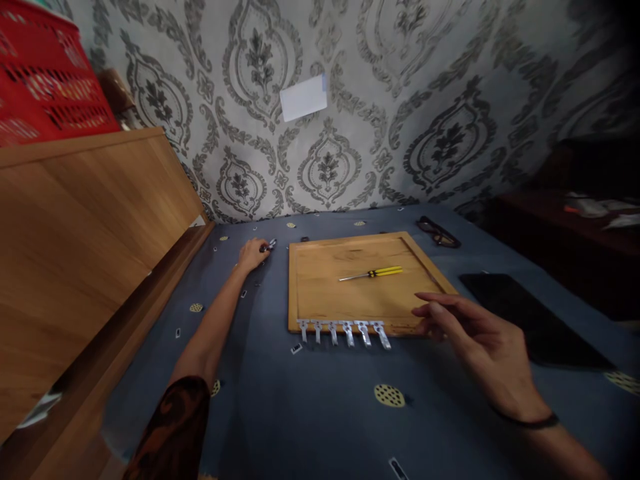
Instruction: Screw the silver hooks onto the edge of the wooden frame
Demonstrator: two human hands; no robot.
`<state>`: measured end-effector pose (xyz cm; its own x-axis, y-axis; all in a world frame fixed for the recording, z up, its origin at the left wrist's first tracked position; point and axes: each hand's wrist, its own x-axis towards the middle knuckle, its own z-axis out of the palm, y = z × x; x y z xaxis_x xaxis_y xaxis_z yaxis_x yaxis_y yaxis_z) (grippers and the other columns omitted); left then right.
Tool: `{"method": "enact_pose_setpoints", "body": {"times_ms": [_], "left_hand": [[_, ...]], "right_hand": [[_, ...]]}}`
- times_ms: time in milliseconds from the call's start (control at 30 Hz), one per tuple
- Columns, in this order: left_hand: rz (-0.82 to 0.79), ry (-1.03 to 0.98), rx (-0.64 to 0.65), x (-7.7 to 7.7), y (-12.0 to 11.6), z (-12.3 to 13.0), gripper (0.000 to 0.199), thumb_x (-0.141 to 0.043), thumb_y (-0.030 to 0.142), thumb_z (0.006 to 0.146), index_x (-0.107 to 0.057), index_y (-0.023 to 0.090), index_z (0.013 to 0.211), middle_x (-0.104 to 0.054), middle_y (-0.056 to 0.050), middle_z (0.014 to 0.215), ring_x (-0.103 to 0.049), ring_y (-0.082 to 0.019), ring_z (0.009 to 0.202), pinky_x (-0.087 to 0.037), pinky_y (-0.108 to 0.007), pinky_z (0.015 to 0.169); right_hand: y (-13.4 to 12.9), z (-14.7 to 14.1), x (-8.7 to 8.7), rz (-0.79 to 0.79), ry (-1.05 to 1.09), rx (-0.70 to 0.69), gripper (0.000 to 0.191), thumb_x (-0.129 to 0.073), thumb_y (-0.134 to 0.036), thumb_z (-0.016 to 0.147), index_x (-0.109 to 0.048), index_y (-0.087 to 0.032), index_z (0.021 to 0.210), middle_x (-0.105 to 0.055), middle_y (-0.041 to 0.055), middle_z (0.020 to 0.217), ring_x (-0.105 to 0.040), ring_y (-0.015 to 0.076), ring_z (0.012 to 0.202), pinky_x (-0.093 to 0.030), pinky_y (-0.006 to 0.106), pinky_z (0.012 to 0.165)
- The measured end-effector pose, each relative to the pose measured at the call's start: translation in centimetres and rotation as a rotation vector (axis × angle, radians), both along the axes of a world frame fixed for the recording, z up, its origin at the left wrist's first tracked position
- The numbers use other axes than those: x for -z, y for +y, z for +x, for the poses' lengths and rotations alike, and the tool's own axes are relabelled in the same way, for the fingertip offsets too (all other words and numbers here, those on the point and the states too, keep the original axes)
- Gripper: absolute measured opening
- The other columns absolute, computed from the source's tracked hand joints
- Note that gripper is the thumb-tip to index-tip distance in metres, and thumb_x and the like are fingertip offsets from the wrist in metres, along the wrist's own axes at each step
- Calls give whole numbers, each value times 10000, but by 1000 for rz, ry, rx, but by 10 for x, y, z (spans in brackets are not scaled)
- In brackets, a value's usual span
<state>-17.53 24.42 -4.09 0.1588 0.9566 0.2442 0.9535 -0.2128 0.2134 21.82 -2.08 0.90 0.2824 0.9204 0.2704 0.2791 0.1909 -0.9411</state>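
Observation:
My left hand (253,255) reaches to the far left part of the bed-like blue patterned cloth, its fingers closed around a small silver metal hinge (271,244). My right hand (483,343) hovers by the front right corner of a framed wooden panel (325,293), empty, with thumb and fingers apart. Across the panel lies a screwdriver (373,273) with a yellow and black handle. Several silver T-shaped metal hinges (349,332) form a row along its front edge, their narrow ends jutting toward me.
Glasses (438,233) lie behind the panel's right side. A flat black rectangular object (530,320) is at the right. Wooden furniture (95,220) bounds the left, with a red basket (50,73) on top. A patterned wall (327,160) stands behind.

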Motion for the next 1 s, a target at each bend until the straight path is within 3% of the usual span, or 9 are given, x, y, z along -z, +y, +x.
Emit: {"method": "enact_pose_setpoints", "body": {"times_ms": [400, 700, 1000], "left_hand": [[-32, -69, 14, -3, 2, -8, 353, -615, 378, 974, -604, 175, 1263, -619, -104, 1283, -640, -226, 1099, -566, -444, 937], [-136, -197, -74, -4, 21, -7, 368, -622, 381, 970, -599, 168, 1270, -619, -103, 1279, -643, -230, 1094, -570, -442, 926], [-262, -259, -3, -5, 25, -8, 383, -632, 378, 964, -593, 161, 1278, -619, -105, 1278, -645, -232, 1091, -574, -442, 916]], "right_hand": [[-1, 2, 3, 10, -12, -6, 511, -694, -662, 773, -755, -185, 945, -731, 78, 739, -651, 174, 577, -561, 287, 541], [0, 0, 4, 0, -19, -17, 513, -698, -667, 766, -745, -193, 957, -735, 75, 763, -662, 168, 572, -571, 282, 559], [-1, 0, 1, -3, -81, -48, 530, -676, -668, 782, -729, -174, 967, -726, 77, 730, -660, 177, 577, -575, 298, 584]]}}
